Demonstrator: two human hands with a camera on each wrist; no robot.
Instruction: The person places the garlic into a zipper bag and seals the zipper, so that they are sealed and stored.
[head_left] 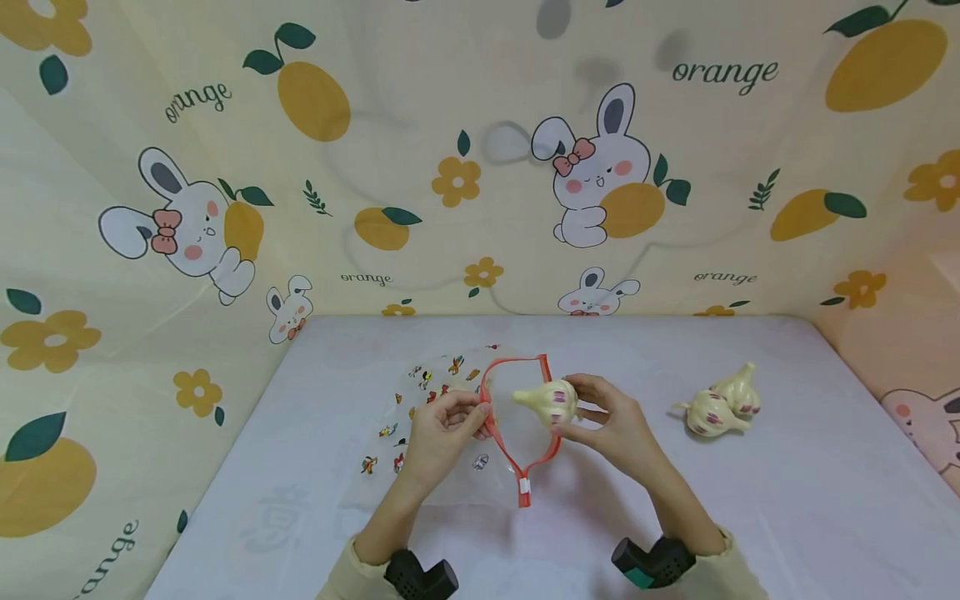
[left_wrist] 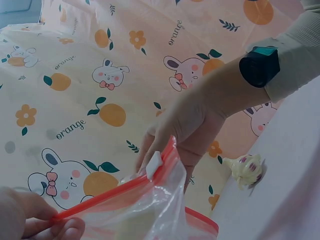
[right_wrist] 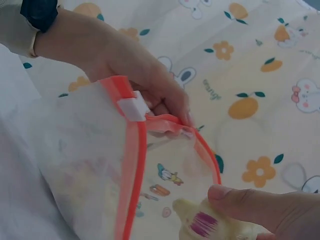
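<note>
A clear zip bag [head_left: 442, 479] with small cartoon prints and a red-orange rim lies on the table, its mouth spread wide. My left hand [head_left: 447, 429] pinches the near-left side of that rim between thumb and fingers. My right hand [head_left: 618, 425] holds a garlic bulb [head_left: 553, 402] by its base, the stem pointing left into the bag's mouth. In the right wrist view the same garlic bulb [right_wrist: 202, 220] shows purple streaks beside the rim. A white slider [right_wrist: 134, 106] sits near the rim's end.
Two more garlic bulbs [head_left: 716, 408] lie touching each other on the white tabletop [head_left: 810, 500], right of my right hand. A patterned cloth [head_left: 450, 108] with rabbits and oranges hangs behind and at the sides.
</note>
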